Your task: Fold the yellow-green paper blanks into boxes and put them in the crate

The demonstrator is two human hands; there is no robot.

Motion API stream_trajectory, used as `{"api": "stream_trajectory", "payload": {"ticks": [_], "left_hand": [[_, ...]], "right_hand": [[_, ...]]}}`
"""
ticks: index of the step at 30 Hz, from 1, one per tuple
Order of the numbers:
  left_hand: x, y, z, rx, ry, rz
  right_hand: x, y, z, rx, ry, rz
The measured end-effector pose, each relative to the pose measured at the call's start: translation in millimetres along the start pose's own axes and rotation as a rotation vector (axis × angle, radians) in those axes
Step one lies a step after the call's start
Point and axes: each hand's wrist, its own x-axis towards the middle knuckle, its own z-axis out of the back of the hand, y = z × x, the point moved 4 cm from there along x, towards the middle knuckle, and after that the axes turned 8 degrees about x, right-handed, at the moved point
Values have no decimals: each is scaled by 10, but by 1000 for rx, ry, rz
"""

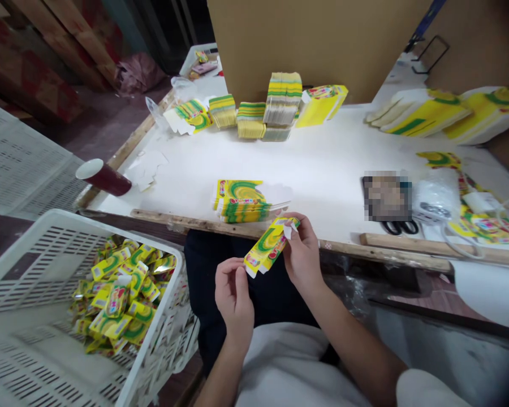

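We count two hands: one left hand (235,299) and one right hand (303,251). The right one has one yellow-and-green paper box (268,247). We see one pile of flat boxes (241,206) close by. At the back, we count two short stacks (251,120) and one tall stack (283,99). We find two big yellow bundles (430,116) on the right, and one dark red paper cup (112,180). One white basket (25,328) has lots of little packs (121,302), too many for us to count.

Single head-worn camera, facing forward and down over the wearer's lap (206,277). Left hand (236,299) and right hand (302,254) lie close, below center; the white-topped workbench (322,158) spans mid-range; a cardboard panel (314,45) backs the upper center.
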Motion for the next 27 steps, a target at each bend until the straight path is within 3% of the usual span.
{"api": "stream_trajectory", "payload": {"ticks": [9, 14, 20, 23, 27], "left_hand": [[-79, -97, -7, 230, 66, -249], [-105, -61, -36, 264, 79, -317], [-53, -93, -91, 460, 155, -410], [-51, -100, -99, 464, 204, -404], [-81, -81, -125, 384, 380, -270]], "right_hand": [[21, -19, 25, -9, -52, -30], [1, -41, 1, 5, -26, -53], [-57, -85, -13, -22, 54, -52], [-102, -110, -37, -83, 116, -87], [-142, -75, -81, -187, 212, -91]]}}
